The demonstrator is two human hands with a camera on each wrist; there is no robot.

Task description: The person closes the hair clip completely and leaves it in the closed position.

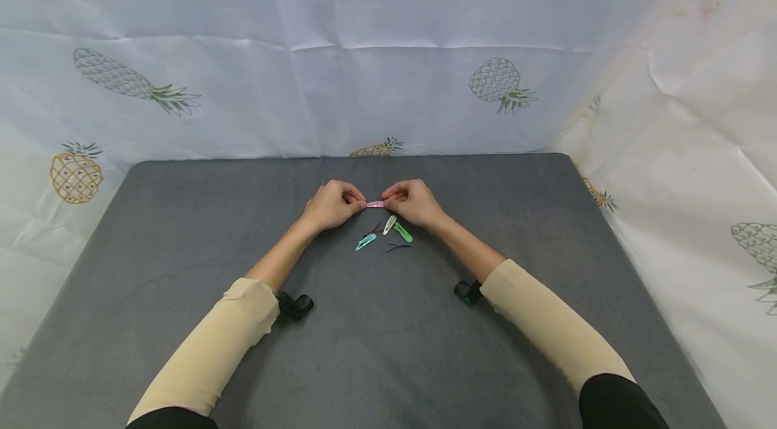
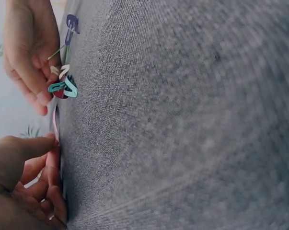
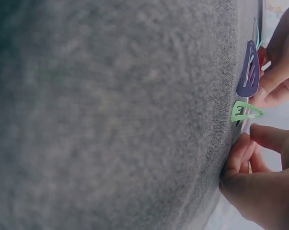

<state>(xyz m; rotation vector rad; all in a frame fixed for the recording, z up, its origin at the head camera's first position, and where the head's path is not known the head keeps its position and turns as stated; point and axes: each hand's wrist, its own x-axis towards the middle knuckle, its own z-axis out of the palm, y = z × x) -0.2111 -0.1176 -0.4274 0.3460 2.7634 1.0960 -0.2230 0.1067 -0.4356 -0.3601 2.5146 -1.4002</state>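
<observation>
- Nearest the head camera: two forearms in beige sleeves (image 1: 224, 341), converging from the lower corners toward mid-table.
- Between the hands, a pink hair clip (image 1: 375, 204), long axis lying left to right, level with the grey table cover (image 1: 182, 226) and just above it.
- Left hand (image 1: 330, 204) pinching the clip's left end, fingers curled; right hand (image 1: 414, 202) pinching the right end, likewise curled. Equally near, one hand per end.
- Both wrists low, knuckles up, thumbs turned inward toward each other.
- Just nearer the body than the held clip, lying loose on the cover: a teal clip (image 1: 365, 241), a white clip (image 1: 389, 224), a green clip (image 1: 403, 232), a dark purple clip (image 1: 397, 246) (a reddish one partly hidden beside them).
</observation>
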